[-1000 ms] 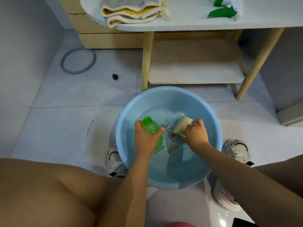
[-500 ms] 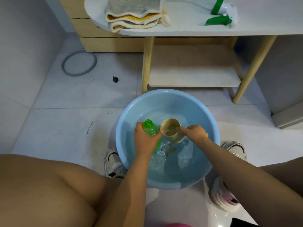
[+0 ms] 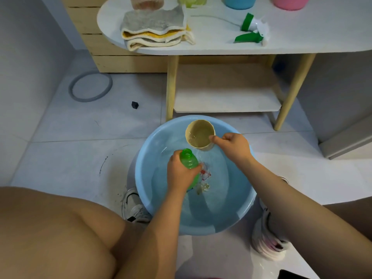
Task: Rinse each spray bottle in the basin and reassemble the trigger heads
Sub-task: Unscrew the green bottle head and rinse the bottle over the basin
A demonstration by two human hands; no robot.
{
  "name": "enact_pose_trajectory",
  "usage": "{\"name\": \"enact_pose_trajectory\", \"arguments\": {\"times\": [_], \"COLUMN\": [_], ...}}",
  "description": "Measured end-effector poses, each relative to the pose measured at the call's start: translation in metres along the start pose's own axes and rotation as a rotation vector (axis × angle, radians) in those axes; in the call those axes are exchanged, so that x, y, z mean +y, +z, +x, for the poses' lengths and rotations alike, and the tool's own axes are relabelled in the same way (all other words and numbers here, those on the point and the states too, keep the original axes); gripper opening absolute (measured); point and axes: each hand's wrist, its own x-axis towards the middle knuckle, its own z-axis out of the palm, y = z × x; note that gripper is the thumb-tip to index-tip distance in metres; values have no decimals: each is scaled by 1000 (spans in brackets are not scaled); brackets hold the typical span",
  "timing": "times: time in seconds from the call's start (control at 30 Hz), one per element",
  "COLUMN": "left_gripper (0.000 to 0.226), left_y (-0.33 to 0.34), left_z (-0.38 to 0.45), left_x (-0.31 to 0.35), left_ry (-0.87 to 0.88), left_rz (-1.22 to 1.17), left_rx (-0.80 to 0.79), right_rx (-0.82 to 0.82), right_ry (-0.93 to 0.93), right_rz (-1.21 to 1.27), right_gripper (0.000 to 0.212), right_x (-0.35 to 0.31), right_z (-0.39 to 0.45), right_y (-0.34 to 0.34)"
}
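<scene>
Raised since earlier: beige cup (image 3: 200, 135), water-filled, gripped at rim by right hand (image 3: 234, 147) above blue basin (image 3: 145, 178); left hand (image 3: 180, 174) clasps uncapped green spray bottle (image 3: 189, 160).

Left hand (image 3: 182, 174) and right hand (image 3: 233, 147) both clenched, forearms extended

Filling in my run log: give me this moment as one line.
left hand: grips green bottle | right hand: holds beige cup, water inside | over blue basin | trigger head: on table
</scene>
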Motion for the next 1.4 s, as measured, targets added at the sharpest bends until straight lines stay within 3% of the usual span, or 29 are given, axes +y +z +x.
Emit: {"name": "enact_pose_trajectory", "arguments": {"times": [0.3, 0.7, 1.4], "left_gripper": [58, 59, 57], "left_y": [5, 8, 6], "left_z": [-2, 0, -3], "left_x": [4, 5, 8], "left_ry": [12, -6, -33], "left_rz": [37, 52, 43], "left_rx": [-39, -52, -45], "right_rx": [194, 408, 540], "right_ry": [-328, -580, -766], "right_rz": [-212, -344, -383], "right_gripper": [54, 45, 45], "right_x": [-10, -5, -6], "right_z": [-11, -8, -5], "right_y": [-5, -2, -2]}}
